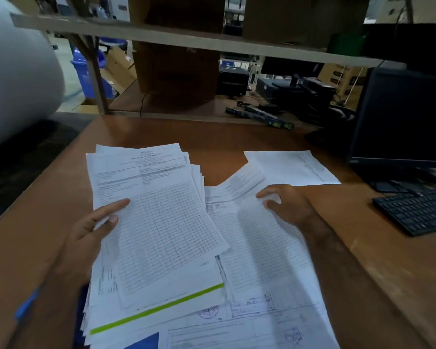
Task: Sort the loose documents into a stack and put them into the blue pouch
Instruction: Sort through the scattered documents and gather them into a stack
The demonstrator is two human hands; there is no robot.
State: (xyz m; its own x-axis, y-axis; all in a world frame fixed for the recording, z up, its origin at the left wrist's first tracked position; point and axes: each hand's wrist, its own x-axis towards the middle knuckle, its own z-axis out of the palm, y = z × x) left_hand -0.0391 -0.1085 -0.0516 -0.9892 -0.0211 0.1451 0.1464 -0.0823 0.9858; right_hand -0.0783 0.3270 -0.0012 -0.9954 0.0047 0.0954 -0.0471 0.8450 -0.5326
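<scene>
The left hand grips a fanned stack of printed forms, thumb on top; it could splay. The right hand's curled grip pinches a loose sheet, which may crease. Blue pouch peeks beneath everything.

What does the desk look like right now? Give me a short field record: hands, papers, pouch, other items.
left hand: grips a fanned stack of white printed forms, thumb on top
right hand: fingers curled on a loose white table sheet lying on the desk
separate sheet: single white paper lies apart, near the black monitor
blue pouch: only a corner shows under the papers
black keyboard: right edge of the brown wooden desk
</scene>
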